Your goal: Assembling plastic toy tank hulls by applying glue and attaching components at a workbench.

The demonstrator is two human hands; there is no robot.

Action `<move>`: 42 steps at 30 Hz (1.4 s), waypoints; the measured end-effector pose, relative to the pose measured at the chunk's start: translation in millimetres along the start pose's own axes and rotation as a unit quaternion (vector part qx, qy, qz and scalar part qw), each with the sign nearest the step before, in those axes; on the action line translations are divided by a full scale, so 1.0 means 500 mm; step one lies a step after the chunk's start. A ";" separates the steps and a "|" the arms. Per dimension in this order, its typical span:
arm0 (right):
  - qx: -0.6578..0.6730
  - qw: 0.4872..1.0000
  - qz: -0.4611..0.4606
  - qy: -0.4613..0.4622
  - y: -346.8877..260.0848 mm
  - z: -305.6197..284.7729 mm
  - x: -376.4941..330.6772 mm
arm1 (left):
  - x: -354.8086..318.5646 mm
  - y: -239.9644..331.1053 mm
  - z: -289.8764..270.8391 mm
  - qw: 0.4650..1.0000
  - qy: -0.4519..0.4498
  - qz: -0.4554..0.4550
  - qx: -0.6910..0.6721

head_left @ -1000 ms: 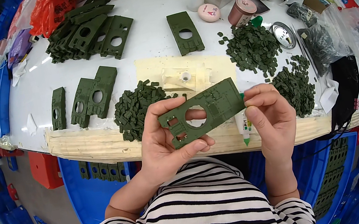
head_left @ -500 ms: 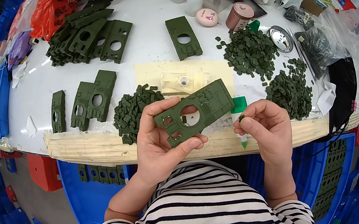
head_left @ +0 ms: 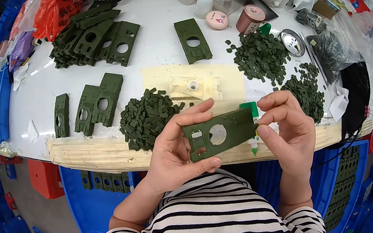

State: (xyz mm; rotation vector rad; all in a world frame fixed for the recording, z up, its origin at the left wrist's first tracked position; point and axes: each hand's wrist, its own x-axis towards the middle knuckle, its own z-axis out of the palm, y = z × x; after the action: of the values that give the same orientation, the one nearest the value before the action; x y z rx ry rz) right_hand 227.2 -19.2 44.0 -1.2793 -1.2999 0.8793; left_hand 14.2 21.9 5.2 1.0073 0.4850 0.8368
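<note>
My left hand [head_left: 169,165] is closed around one end of a dark green plastic model-tank hull [head_left: 239,130], which has a large round hole and small openings near the gripped end. At the hull's right end my right hand [head_left: 291,142] pinches a tiny dark green piece [head_left: 256,125] between thumb and forefinger, against or very close to the edge. Partly hidden behind that end lies a white bottle with a green cap and green tip [head_left: 254,148]. A pale cream jig-like block [head_left: 191,87] sits on yellowish paper beyond the hull.
Heaps of small green pieces lie left [head_left: 145,118], right [head_left: 262,54] and nearer right [head_left: 309,96]. More hulls stand in a pile [head_left: 85,39] at the back left, with several loose ones around. A pink tin [head_left: 249,19] and squeeze bottles [head_left: 203,4] are behind. Wooden edging [head_left: 99,153] borders the table.
The hull has shifted right and slightly nearer me and has tilted, so its edge shows more. My right hand has brought the small piece to the hull's right end.
</note>
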 end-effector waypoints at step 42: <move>-0.044 0.975 0.021 -0.215 -0.005 0.033 0.032 | -0.010 -0.010 0.010 0.986 -0.072 -0.132 -0.079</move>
State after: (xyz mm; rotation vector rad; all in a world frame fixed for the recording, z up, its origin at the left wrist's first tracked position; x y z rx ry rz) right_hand 212.9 -1.3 46.4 -1.2269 -1.6684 1.1847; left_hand 16.5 13.7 3.3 0.8290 0.4112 0.5522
